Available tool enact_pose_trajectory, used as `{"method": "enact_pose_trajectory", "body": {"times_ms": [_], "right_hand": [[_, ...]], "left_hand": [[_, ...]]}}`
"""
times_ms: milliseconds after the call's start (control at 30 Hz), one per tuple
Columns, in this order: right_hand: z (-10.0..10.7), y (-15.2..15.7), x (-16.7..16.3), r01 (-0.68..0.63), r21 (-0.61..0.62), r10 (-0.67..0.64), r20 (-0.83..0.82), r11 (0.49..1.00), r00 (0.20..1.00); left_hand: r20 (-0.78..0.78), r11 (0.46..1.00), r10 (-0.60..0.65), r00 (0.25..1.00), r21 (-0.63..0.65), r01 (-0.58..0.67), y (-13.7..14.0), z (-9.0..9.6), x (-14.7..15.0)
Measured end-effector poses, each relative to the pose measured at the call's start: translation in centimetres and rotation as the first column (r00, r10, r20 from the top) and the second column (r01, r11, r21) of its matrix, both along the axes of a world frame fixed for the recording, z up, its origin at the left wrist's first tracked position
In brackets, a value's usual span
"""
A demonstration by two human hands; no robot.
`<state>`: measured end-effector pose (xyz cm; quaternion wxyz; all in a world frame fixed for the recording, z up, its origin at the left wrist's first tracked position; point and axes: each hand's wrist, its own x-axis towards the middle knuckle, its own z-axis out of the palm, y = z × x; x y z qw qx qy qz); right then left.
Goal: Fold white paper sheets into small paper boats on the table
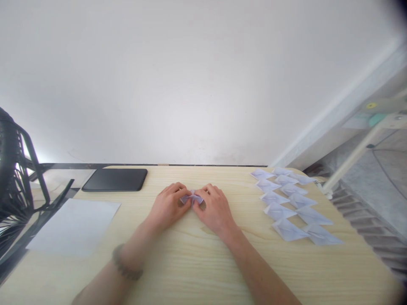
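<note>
Head view: folded paper [193, 197] sits between left fingers [178, 194] and right fingers [205, 195], pinched by both.

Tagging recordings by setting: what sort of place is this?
Probably a room in a home: a wood-grain table stands by a plain white wall, with a flat black device, perhaps a phone, lying on it.

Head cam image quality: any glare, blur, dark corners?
Head view: soft bright patch on the plain white wall; head view: blur over the dark beaded bracelet and the lower edge of the flat white paper sheet; head view: both right corners fall dark; head view: small folded white paper piece between left hand and right hand visible, creases too small to trace.
</note>
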<state>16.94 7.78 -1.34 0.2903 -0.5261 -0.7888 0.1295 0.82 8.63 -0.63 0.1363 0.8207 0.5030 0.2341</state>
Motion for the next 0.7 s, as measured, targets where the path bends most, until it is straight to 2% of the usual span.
{"method": "enact_pose_trajectory", "body": {"times_ms": [133,233,300,400,567,700], "right_hand": [[-0.1,0.3,1.1,-0.081,-0.038,0.074,-0.167,0.996,0.983],[-0.4,0.6,1.9,-0.083,-0.096,0.048,-0.324,0.992,0.945],[-0.5,0.7,2.1,-0.086,-0.099,0.041,-0.386,0.991,0.922],[-0.5,0.8,2.2,-0.045,-0.072,0.009,-0.433,0.996,0.901],[-0.2,0.7,2.2,0.012,-0.076,-0.047,-0.479,0.997,0.877],[-0.2,0.6,2.2,-0.025,-0.074,-0.016,-0.509,0.997,0.861]], "left_hand": [[0.072,0.994,0.056,0.996,-0.093,-0.049,0.1,0.0,-0.3],[0.128,0.987,0.1,0.987,-0.135,-0.083,0.2,0.1,-0.5],[0.177,0.987,0.079,0.981,-0.155,-0.052,0.3,0.2,-0.9],[0.279,0.974,0.016,0.96,-0.22,0.047,0.5,0.2,-1.9],[0.503,0.916,0.179,0.845,-0.399,0.044,0.9,-0.3,-3.5],[0.506,0.918,0.195,0.84,-0.397,0.025,0.7,0.0,-3.3]]}}
